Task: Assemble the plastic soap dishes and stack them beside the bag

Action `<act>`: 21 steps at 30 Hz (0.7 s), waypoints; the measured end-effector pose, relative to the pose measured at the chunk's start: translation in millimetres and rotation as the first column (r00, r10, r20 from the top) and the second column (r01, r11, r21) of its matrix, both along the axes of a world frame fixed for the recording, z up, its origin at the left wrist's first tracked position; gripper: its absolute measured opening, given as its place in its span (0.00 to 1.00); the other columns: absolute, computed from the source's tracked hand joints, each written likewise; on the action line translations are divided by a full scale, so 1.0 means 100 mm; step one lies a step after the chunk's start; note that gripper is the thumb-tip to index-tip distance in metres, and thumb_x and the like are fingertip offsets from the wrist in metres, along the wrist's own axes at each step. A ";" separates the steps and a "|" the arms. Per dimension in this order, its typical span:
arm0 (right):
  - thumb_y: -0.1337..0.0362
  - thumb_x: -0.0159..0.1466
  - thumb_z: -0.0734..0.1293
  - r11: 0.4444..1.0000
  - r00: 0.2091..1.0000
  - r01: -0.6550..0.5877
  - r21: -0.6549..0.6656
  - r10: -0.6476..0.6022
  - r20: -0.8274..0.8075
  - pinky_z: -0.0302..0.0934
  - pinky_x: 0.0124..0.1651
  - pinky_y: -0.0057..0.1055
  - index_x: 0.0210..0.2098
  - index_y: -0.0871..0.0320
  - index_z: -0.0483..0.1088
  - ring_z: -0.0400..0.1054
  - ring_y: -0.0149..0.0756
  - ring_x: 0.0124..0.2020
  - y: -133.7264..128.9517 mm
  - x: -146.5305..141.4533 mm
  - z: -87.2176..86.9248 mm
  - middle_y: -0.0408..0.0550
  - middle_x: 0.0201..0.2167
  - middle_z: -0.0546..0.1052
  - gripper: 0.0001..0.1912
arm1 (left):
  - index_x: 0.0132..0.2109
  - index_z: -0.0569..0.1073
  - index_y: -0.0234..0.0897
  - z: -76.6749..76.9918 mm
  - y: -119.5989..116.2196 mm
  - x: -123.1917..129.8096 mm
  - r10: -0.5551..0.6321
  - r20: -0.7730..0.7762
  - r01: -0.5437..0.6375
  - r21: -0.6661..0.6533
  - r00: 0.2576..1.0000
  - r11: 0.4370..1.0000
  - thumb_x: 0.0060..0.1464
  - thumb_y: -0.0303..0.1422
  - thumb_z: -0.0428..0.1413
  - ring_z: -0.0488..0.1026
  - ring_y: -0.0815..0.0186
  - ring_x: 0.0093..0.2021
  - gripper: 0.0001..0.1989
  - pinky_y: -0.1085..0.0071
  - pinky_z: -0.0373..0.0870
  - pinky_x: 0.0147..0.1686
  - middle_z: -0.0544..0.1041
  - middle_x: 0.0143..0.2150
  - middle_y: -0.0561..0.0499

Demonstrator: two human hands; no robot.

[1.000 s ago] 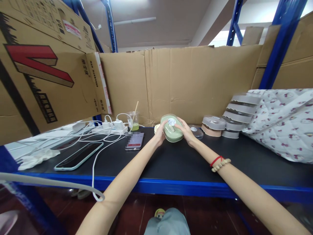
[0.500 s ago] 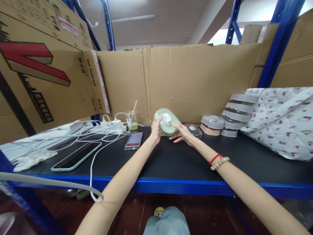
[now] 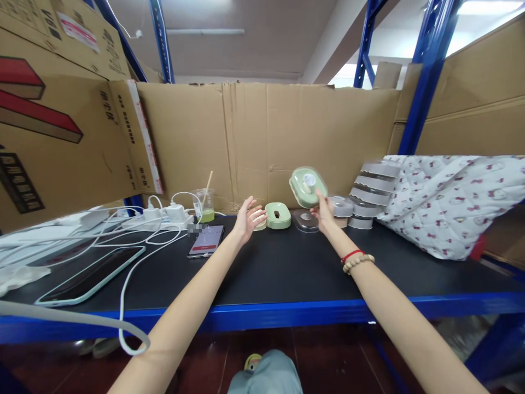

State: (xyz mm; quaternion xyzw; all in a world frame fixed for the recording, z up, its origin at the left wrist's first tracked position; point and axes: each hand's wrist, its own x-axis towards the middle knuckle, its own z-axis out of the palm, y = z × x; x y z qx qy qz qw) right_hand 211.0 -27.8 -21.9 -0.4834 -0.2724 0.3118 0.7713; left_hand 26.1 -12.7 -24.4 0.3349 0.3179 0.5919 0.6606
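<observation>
My right hand (image 3: pixel 325 211) has the tilted green case (image 3: pixel 305 187) by one edge, left hand (image 3: pixel 249 221) spread empty; slack grip could drop it onto the clear lid (image 3: pixel 305 221).

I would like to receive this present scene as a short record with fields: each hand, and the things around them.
Left hand: left hand empty, fingers spread, nearest the green box and a partly hidden cream item
Right hand: right hand holds a green piece with clear edge and round label, raised
Tabletop centre: green box with a dark opening on top; clear item beside it
Left side: two phones, cup with straw, white cables
Right side: stacked grey containers, patterned fabric
</observation>
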 end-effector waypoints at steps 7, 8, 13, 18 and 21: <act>0.57 0.58 0.68 0.913 0.906 0.409 -0.014 -0.407 -0.113 0.51 0.14 0.18 0.55 0.58 0.63 0.52 0.19 0.15 -0.03 0.37 0.00 0.40 0.28 0.70 0.27 | 0.40 0.67 0.34 0.01 -0.01 0.01 -0.033 -0.051 0.033 -0.008 0.998 0.999 0.58 0.33 0.48 0.71 0.70 0.25 0.08 0.74 0.70 0.28 0.70 0.31 0.49; 0.58 0.58 0.68 0.908 0.899 0.417 -0.023 -0.417 -0.136 0.50 0.14 0.19 0.55 0.58 0.63 0.51 0.19 0.15 -0.03 0.42 0.00 0.40 0.29 0.70 0.26 | 0.40 0.68 0.34 0.00 -0.01 0.01 -0.031 -0.062 0.030 -0.007 0.998 1.000 0.57 0.33 0.48 0.70 0.70 0.25 0.07 0.74 0.70 0.27 0.71 0.32 0.48; 0.56 0.59 0.67 0.903 0.894 0.409 -0.134 -0.426 -0.137 0.47 0.11 0.18 0.51 0.59 0.66 0.48 0.20 0.16 -0.06 0.58 -0.02 0.41 0.30 0.69 0.23 | 0.39 0.68 0.34 -0.02 0.02 -0.02 -0.007 -0.131 0.006 -0.002 0.991 1.000 0.56 0.33 0.50 0.69 0.71 0.24 0.07 0.75 0.67 0.25 0.72 0.37 0.46; 0.56 0.58 0.68 0.911 0.907 0.386 -0.143 -0.404 -0.121 0.50 0.12 0.16 0.58 0.59 0.59 0.50 0.18 0.16 -0.07 0.62 0.00 0.43 0.33 0.69 0.31 | 0.37 0.67 0.34 -0.03 0.04 -0.02 -0.006 -0.144 0.005 -0.003 0.990 1.000 0.57 0.33 0.48 0.68 0.73 0.23 0.07 0.77 0.65 0.23 0.71 0.35 0.48; 0.63 0.56 0.70 0.914 0.900 0.393 -0.104 -0.405 -0.161 0.55 0.15 0.14 0.62 0.59 0.50 0.54 0.18 0.18 -0.04 0.63 0.00 0.46 0.38 0.70 0.39 | 0.37 0.67 0.34 -0.04 0.05 -0.02 -0.006 -0.148 0.005 -0.007 0.989 1.000 0.57 0.33 0.48 0.68 0.73 0.23 0.06 0.77 0.65 0.22 0.71 0.34 0.49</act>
